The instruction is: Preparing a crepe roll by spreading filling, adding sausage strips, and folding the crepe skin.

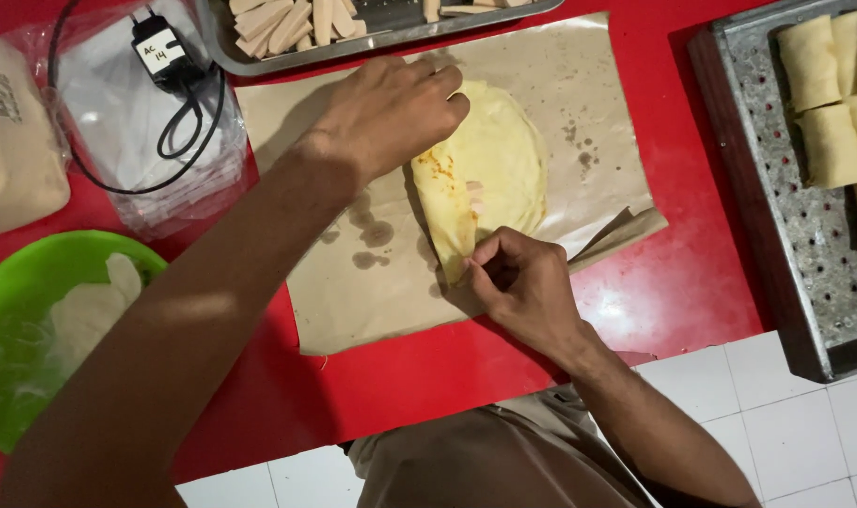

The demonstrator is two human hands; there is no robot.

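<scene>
Handling: we are working a thin yellow crepe wrapper (499, 169), partly folded over on itself along its left side.
Location: we are finding the wrapper lying flat on a sheet of brown paper (372, 282), which is spread on the red table (691, 282).
Left hand: our left hand (391, 113) is resting knuckles-up on the wrapper's upper left edge, fingers curled narrow and pressing it down; we are holding nothing in it.
Right hand: our right hand (522, 282) is pinching the wrapper's lower corner between thumb and fingertips, closed narrow on that edge.
Weight and stiffness: we are judging the wrapper very light, limp and soft, with no stiffness of its own.
Fragility: we are judging it easy to tear, so pulling hard on one point is risky.
Surface: we are seeing dark grease spots on the paper, so the wrapper is probably slightly oily and slippery.
Grip point: we are advising a hold at the folded edge and corners, spread across several fingers.
Surroundings: we are noting a perforated metal tray (776, 216) of finished rolls (828, 141) at right, a green bowl (43, 254) at left, and a tray of pale sticks (287, 23) above.
</scene>
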